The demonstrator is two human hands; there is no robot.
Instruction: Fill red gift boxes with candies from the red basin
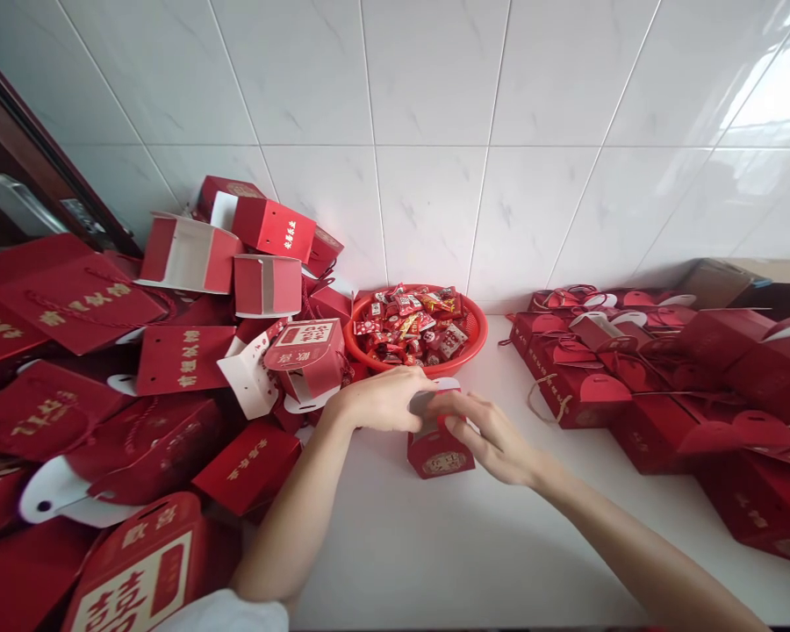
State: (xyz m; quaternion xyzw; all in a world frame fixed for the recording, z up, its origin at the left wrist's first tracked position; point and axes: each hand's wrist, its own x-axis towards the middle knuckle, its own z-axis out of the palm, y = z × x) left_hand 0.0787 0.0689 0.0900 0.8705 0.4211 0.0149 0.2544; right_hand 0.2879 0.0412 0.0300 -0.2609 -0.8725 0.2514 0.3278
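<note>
A small red box [442, 458] with a gold emblem on its front stands on the white table, its top not closed. My left hand [388, 399] is at the box's upper left, its fingers pointing down at the opening. From the right, my right hand [484, 434] reaches over the box's top edge with bent fingers. What the fingertips of either hand hold, if anything, is hidden. Just behind the hands sits a red plastic basket [479, 338] filled with small wrapped sweets [412, 320].
Many red boxes [188, 358], some open, are heaped on the left. Rows of red boxes [671, 430] with cords stand on the white table [395, 553] at the right. A tiled wall [434, 211] rises behind, and a cardboard box [717, 285] is at the back right.
</note>
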